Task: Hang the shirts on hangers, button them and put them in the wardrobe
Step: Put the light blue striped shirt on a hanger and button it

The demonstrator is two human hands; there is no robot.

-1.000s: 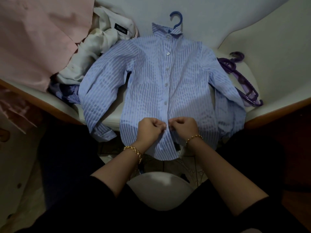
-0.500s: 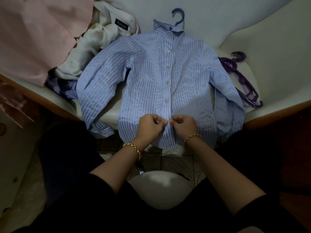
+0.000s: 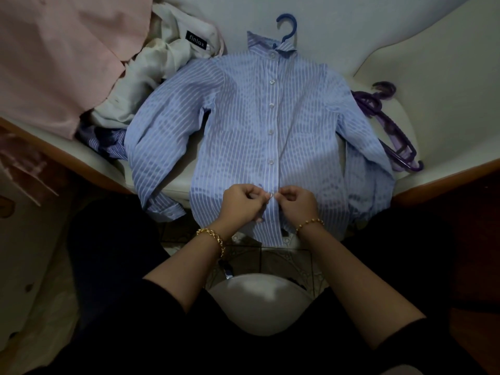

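On the far left, I see a big pink cloth [image 3: 62, 58] draped over the edge of a white seat [image 3: 433, 85]. Next to it lies a crumpled white shirt [image 3: 162, 63] with a black label. A dark striped shirt [image 3: 105, 142] peeks out from under it.

Then comes the blue striped shirt [image 3: 243, 117]. It lies flat on the seat, front side up. It is on a blue hanger [image 3: 288, 27], and the hook sticks out above the collar. I can see its buttons done up from the collar down to the hands. The bottom of the shirt hangs over the front edge of the seat.

The left hand [image 3: 242, 203] and the right hand [image 3: 296, 201] are close together at the low part of the shirt front. Each has curled fingers and pinches the shirt's front edge. Each wrist has a gold bracelet [image 3: 212, 238].

To the right, just beside the shirt's sleeve, purple hangers [image 3: 389, 131] lie on the seat.
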